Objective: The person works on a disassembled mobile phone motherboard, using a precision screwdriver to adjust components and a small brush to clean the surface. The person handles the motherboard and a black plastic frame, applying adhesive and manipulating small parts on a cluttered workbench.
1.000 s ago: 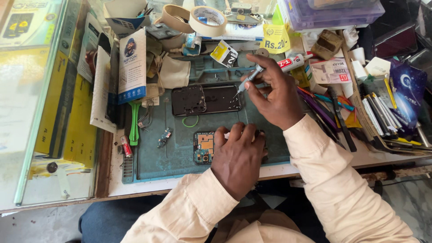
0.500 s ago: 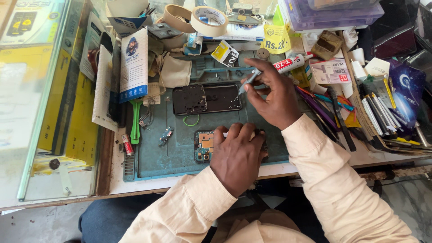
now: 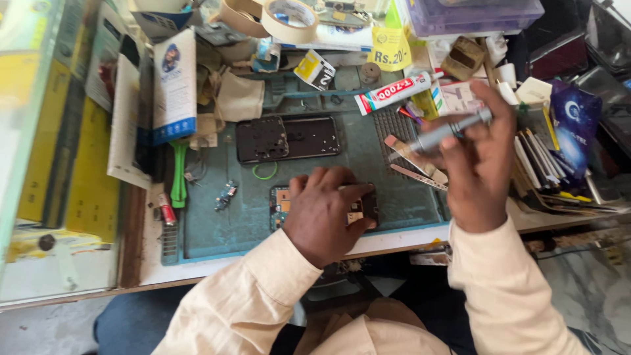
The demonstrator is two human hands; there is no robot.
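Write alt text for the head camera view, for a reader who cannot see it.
Seen from above, a person's left hand presses on an opened phone on a teal repair mat, while the right hand holds a grey pen-like tool raised over the mat's right edge. A second opened phone body, tape rolls and a glue tube clutter the bench.

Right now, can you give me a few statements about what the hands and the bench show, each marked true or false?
1. The right hand holds a grey screwdriver. True.
2. The left hand rests on the roll of tape. False: it presses an opened phone on the green mat.
3. A dark phone frame lies on the mat beyond the left hand. True.
4. The green pry tool is in the right hand. False: it lies untouched at the mat's left edge.
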